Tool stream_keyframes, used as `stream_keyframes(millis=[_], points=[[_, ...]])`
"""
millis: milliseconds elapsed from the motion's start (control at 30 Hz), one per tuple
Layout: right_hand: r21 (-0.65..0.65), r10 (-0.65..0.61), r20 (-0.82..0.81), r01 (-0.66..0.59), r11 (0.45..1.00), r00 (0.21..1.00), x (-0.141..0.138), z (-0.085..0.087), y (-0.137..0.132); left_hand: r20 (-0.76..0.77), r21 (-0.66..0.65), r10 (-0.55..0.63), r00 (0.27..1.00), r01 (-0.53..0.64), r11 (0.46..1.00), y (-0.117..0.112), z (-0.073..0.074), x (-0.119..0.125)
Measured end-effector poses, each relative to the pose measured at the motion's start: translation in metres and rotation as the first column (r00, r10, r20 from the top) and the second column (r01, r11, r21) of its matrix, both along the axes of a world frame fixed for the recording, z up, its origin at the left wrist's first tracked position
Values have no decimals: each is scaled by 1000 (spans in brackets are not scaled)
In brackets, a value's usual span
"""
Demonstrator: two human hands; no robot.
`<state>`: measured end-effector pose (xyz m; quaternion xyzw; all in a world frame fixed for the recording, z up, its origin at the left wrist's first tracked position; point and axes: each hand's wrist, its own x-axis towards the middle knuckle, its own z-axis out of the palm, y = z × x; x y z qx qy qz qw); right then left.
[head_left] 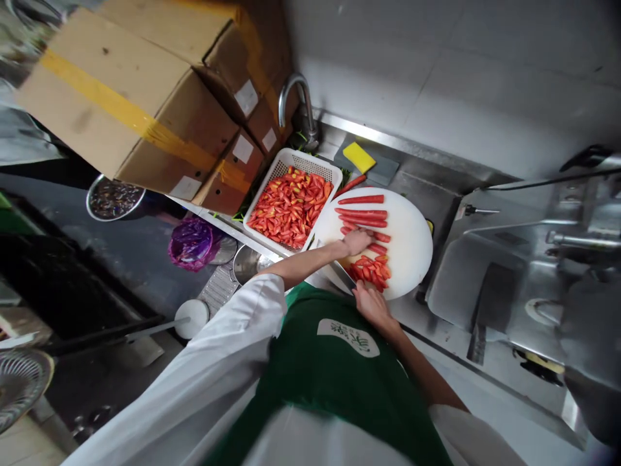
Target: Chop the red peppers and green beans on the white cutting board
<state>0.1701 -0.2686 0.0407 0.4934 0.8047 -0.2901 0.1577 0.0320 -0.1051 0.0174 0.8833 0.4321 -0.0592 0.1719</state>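
Observation:
On a round white cutting board (412, 249), my left hand (358, 242) bends its fingers over a long red chili pepper (381, 237), pressing it down. My right hand (371, 302) grips a knife (342, 277) by its handle at the board's near edge, with the blade pointing away to the left. Between the two hands lies a pile of slanted chili slices (369, 270). Several whole chilies (361, 200) lie side by side farther up the board. Left of the board, a white plastic basket (334, 171) holds many cut chili pieces (291, 207).
Taped cardboard boxes (160, 97) are stacked at the left, beside a curved faucet (297, 81). A yellow sponge (359, 157) lies behind the board. Steel sinks (466, 278) are at the right. A purple bag (191, 243) and a steel pot (247, 264) stand lower left.

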Motion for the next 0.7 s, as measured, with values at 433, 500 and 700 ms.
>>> stream_keyframes(millis=[433,500,700], points=[[-29,-286,-12,285,958,958,40,-10,8,295,157,46,954,-96,983,-71,61,-55],[-11,-307,-6,307,952,952,40,-11,7,231,122,24,973,-54,991,-96,47,-68],[52,-251,61,248,967,966,21,-8,-2,162,120,142,976,-163,979,-139,-22,-65]])
